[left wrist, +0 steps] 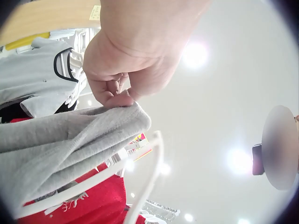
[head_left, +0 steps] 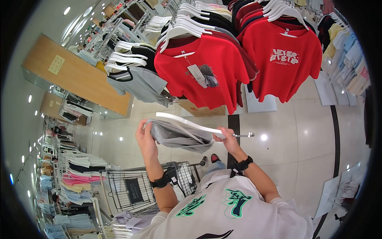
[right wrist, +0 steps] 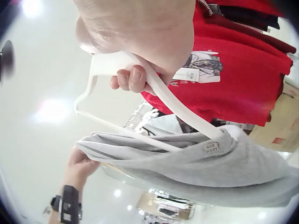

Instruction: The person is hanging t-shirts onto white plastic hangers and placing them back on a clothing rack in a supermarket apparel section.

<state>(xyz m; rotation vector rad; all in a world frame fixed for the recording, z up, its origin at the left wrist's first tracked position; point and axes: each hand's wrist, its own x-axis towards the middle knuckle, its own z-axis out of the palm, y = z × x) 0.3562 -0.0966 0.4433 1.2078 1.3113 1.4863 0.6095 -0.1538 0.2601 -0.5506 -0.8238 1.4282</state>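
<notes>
My left hand [head_left: 146, 139] pinches the edge of a grey garment [head_left: 175, 140] between thumb and fingers. In the left wrist view the pinched cloth [left wrist: 84, 133] is bunched in soft folds. A white hanger [head_left: 191, 122] is gripped by my right hand [head_left: 227, 141] close to its metal hook [head_left: 244, 135]. The right wrist view shows one hanger arm running into the garment's opening beside a small label [right wrist: 211, 148], while its other end stays outside the cloth. The crossbar [right wrist: 131, 130] also passes into the fabric.
Red T-shirts [head_left: 207, 73] and a grey T-shirt with dark collar [head_left: 137, 81] hang on a rack ahead. A cardboard box [head_left: 203, 109] lies beneath. A shopping cart [head_left: 133, 189] stands at my left. A wooden panel [head_left: 79, 75] is farther left.
</notes>
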